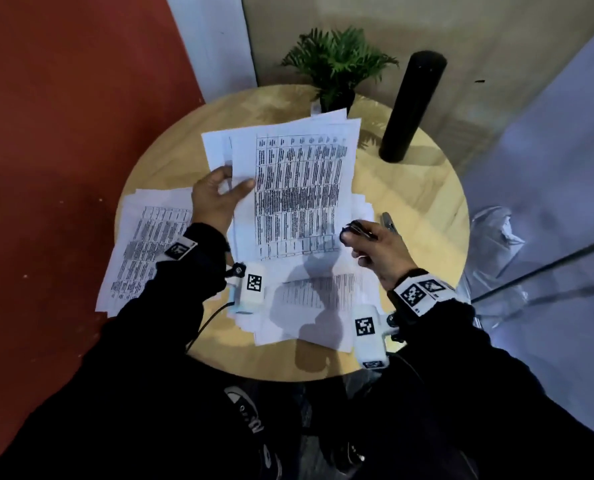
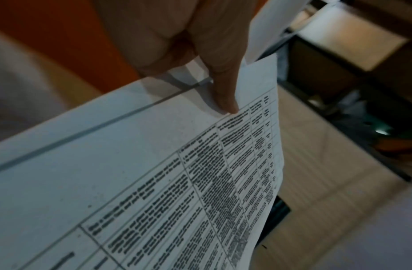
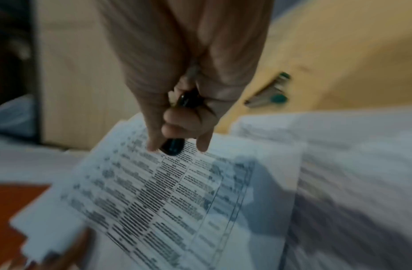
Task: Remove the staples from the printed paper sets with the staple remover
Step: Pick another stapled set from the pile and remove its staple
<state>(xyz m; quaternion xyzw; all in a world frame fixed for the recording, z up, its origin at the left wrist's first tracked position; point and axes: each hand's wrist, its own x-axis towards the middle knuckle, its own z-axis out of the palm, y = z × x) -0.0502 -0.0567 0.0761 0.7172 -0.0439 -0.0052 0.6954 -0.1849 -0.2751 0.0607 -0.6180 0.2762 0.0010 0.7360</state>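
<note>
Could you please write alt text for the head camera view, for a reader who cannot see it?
Over a round wooden table, the left hand holds up a printed paper set while the right hand grips a black staple remover. More printed sheets cover the table.

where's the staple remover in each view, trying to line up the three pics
Head: the staple remover sits in the right hand, right of centre, at the edge of the held paper set.
Left wrist: not in it; only the left hand pinching the paper set.
Right wrist: upper centre, black, between the fingers.
Shared landmark: the held sheet's printed table.
</note>
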